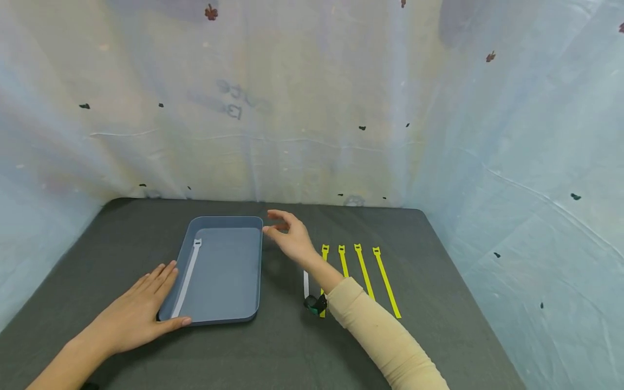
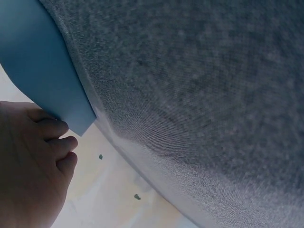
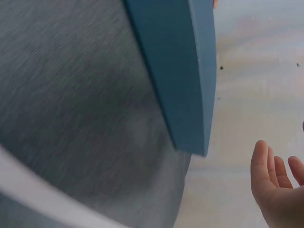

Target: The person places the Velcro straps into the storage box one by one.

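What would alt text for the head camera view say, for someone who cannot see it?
A left hand rests flat against the near corner of a blue tray holding one white strap, on a dark table. The right hand hovers empty beside the tray's far corner, above four yellow straps laid side by side.

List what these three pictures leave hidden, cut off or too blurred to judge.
- White strap on the table: head view, its far end hidden behind the right hand and wrist.
- Dark object by the sleeve: head view, too small to identify.
- Left hand: left wrist view, cut off by the frame edge.
- Tray: right wrist view, blurred; contents unseen.
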The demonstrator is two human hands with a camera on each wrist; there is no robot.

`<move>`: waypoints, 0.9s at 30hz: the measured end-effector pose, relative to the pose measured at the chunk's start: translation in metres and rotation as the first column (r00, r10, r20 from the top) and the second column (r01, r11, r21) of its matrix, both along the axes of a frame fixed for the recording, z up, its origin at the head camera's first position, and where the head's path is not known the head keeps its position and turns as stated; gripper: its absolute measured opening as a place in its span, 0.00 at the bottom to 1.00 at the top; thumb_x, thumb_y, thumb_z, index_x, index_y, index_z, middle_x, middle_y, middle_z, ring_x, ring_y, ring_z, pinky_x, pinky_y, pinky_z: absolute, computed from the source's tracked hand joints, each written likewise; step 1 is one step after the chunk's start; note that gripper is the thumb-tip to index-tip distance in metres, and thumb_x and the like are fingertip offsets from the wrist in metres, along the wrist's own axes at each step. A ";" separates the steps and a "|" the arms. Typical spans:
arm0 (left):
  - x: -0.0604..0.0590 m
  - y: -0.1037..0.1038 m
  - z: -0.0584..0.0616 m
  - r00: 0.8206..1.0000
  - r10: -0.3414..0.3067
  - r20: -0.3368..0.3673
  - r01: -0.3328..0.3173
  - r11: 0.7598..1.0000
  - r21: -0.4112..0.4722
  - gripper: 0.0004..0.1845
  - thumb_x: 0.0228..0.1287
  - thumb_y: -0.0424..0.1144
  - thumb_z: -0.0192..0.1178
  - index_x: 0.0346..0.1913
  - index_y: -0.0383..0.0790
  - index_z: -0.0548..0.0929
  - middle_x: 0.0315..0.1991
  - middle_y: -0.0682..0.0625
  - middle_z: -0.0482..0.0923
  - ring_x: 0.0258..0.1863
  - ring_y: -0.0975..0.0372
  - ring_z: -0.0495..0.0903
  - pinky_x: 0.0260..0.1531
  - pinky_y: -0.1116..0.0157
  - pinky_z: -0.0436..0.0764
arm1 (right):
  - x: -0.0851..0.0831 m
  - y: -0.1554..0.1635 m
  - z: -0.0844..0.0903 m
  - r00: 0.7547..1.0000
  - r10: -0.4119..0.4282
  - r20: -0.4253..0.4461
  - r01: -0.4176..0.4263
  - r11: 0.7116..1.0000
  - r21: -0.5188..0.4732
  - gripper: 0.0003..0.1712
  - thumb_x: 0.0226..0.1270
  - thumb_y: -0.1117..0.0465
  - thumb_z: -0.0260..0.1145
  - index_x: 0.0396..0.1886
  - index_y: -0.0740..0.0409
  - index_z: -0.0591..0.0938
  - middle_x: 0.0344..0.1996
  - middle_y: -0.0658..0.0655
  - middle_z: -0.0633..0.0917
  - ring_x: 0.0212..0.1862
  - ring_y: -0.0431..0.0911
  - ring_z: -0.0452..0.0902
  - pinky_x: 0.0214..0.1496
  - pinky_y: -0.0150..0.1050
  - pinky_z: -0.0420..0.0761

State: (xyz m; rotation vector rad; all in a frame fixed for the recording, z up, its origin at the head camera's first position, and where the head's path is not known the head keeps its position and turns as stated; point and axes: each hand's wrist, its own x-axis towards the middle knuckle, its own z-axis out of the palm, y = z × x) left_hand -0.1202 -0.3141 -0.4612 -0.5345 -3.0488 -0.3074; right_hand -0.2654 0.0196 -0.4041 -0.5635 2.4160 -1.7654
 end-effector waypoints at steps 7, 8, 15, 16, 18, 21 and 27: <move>0.000 -0.001 0.000 1.000 0.004 0.003 -0.004 1.000 0.002 0.61 0.65 0.72 0.60 0.81 0.27 0.52 0.83 0.33 0.48 0.81 0.39 0.49 0.78 0.63 0.22 | -0.006 0.028 -0.007 0.999 -0.035 0.014 0.034 0.999 0.020 0.27 0.78 0.55 0.66 0.73 0.46 0.75 0.68 0.51 0.78 0.63 0.51 0.79 0.56 0.47 0.85; 0.000 -0.001 0.000 1.000 0.004 0.005 -0.004 1.000 0.002 0.61 0.65 0.72 0.60 0.81 0.27 0.52 0.83 0.33 0.48 0.81 0.38 0.49 0.78 0.62 0.22 | -0.007 0.032 -0.009 0.999 -0.039 0.011 0.039 0.999 0.030 0.28 0.78 0.55 0.66 0.74 0.47 0.75 0.68 0.52 0.78 0.63 0.51 0.79 0.56 0.47 0.85; 0.001 -0.002 0.000 1.000 0.013 0.009 -0.013 1.000 0.017 0.61 0.65 0.72 0.61 0.82 0.28 0.51 0.82 0.32 0.48 0.81 0.38 0.49 0.81 0.54 0.30 | -0.011 0.056 -0.017 0.998 -0.062 -0.003 0.062 0.994 0.085 0.28 0.79 0.57 0.65 0.75 0.53 0.74 0.69 0.56 0.77 0.61 0.53 0.81 0.56 0.47 0.85; 0.002 -0.002 0.000 1.000 0.014 0.009 -0.014 1.000 0.021 0.61 0.65 0.72 0.61 0.82 0.28 0.51 0.82 0.32 0.48 0.81 0.38 0.49 0.81 0.52 0.32 | -0.012 0.059 -0.018 0.998 -0.065 -0.005 0.065 0.994 0.092 0.28 0.79 0.57 0.65 0.74 0.53 0.74 0.69 0.57 0.77 0.61 0.53 0.81 0.56 0.48 0.86; 0.002 -0.001 0.000 1.000 0.017 0.009 -0.017 0.999 0.028 0.62 0.64 0.72 0.61 0.82 0.28 0.51 0.82 0.32 0.48 0.81 0.38 0.49 0.81 0.51 0.33 | -0.014 0.064 -0.021 0.997 -0.074 -0.006 0.074 0.991 0.115 0.28 0.78 0.58 0.65 0.74 0.52 0.74 0.69 0.57 0.77 0.60 0.53 0.82 0.56 0.48 0.85; 0.002 0.000 0.000 1.000 0.018 0.012 -0.018 0.999 0.030 0.62 0.64 0.72 0.61 0.82 0.28 0.51 0.82 0.32 0.48 0.81 0.37 0.49 0.81 0.52 0.32 | -0.018 0.071 -0.027 0.996 -0.087 -0.007 0.087 0.984 0.154 0.28 0.78 0.58 0.66 0.74 0.52 0.75 0.68 0.57 0.78 0.61 0.54 0.81 0.56 0.49 0.85; 0.001 0.001 0.001 1.000 0.014 0.014 -0.015 1.000 0.024 0.62 0.64 0.73 0.61 0.82 0.27 0.51 0.82 0.32 0.48 0.81 0.37 0.49 0.81 0.55 0.29 | -0.026 0.081 -0.036 0.996 -0.087 -0.019 0.089 0.964 0.252 0.29 0.77 0.58 0.67 0.73 0.56 0.74 0.66 0.57 0.78 0.60 0.53 0.81 0.54 0.49 0.85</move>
